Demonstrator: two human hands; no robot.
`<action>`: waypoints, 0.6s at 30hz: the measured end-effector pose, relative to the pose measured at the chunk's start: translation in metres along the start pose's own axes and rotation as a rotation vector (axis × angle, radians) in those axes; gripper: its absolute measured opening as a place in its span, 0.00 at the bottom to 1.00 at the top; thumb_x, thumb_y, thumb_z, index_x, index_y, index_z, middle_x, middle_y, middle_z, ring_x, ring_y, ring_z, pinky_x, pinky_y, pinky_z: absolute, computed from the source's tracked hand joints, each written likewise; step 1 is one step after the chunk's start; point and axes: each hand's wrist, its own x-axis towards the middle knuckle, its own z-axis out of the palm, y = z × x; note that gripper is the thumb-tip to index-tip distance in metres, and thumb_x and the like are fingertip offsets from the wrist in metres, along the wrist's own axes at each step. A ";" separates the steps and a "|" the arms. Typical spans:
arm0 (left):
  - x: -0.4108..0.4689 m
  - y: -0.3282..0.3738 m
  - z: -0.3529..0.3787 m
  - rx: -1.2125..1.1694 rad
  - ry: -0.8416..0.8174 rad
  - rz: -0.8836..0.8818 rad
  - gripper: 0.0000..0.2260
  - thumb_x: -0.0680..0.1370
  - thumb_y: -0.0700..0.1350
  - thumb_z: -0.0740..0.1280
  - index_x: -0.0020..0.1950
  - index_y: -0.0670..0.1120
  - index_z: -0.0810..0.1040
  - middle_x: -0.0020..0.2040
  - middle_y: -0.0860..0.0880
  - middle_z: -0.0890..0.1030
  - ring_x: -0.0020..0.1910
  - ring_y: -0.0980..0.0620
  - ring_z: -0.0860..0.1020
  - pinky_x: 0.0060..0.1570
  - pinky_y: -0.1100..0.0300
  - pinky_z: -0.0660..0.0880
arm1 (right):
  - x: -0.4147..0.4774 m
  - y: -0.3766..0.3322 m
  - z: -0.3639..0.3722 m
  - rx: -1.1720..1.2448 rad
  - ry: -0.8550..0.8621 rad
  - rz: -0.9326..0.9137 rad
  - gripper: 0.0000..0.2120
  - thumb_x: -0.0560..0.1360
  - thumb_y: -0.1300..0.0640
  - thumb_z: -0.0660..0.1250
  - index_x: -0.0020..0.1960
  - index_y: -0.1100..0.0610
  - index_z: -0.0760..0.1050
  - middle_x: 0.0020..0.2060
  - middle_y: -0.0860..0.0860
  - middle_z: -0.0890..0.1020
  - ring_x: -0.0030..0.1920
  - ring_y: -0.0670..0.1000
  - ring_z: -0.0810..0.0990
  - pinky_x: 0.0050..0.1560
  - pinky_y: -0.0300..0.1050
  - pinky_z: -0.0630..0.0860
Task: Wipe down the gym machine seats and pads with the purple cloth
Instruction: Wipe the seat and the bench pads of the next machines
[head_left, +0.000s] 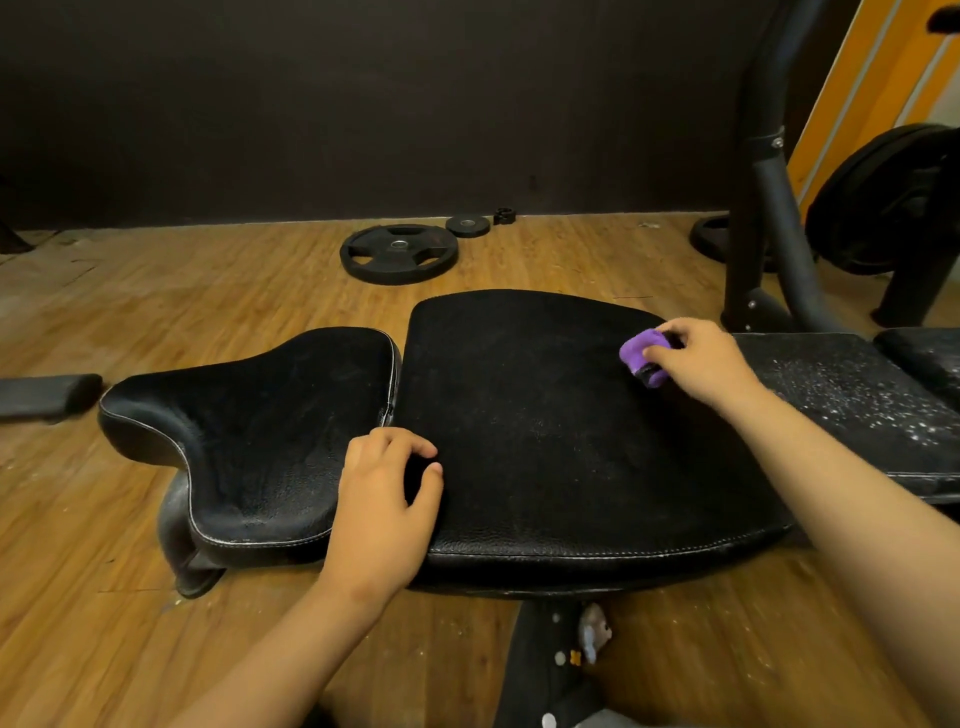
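Black leather fills mid-frame, where the left hand (384, 499) rests loosely curled fingers on the near edge of the wide pad (519, 415) (holding nothing), while further back, right of centre, the right hand (701, 364) pinches the bunched purple cloth (638, 353) against that pad, a weight plate (399, 253) lying on the floor (208, 270) beyond.

Wood floor (156, 291): large weight plate (399, 253) lying flat, small plate (467, 225) and barbell collar (504, 215) just behind it, near the dark wall (311, 104). Black frame tube (769, 197) right, orange panel (883, 67) behind.
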 end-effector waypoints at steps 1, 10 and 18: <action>0.000 0.000 0.000 -0.005 0.004 0.002 0.04 0.78 0.43 0.66 0.51 0.50 0.77 0.51 0.58 0.73 0.55 0.59 0.67 0.56 0.67 0.62 | 0.006 -0.005 0.005 -0.069 -0.023 -0.010 0.11 0.78 0.57 0.66 0.60 0.55 0.76 0.43 0.49 0.79 0.38 0.43 0.77 0.35 0.37 0.71; 0.002 -0.002 0.003 -0.023 0.020 -0.045 0.03 0.77 0.42 0.67 0.49 0.50 0.78 0.49 0.58 0.74 0.55 0.58 0.68 0.54 0.73 0.61 | -0.044 -0.057 0.040 -0.203 -0.436 -0.409 0.06 0.74 0.56 0.69 0.48 0.47 0.80 0.38 0.45 0.81 0.35 0.38 0.77 0.36 0.34 0.71; 0.000 -0.003 0.003 -0.072 0.038 -0.048 0.07 0.75 0.48 0.62 0.48 0.50 0.78 0.49 0.59 0.74 0.54 0.58 0.68 0.55 0.78 0.58 | -0.045 -0.048 0.026 -0.270 -0.413 -0.383 0.07 0.74 0.56 0.69 0.50 0.46 0.79 0.40 0.45 0.81 0.34 0.39 0.77 0.36 0.37 0.70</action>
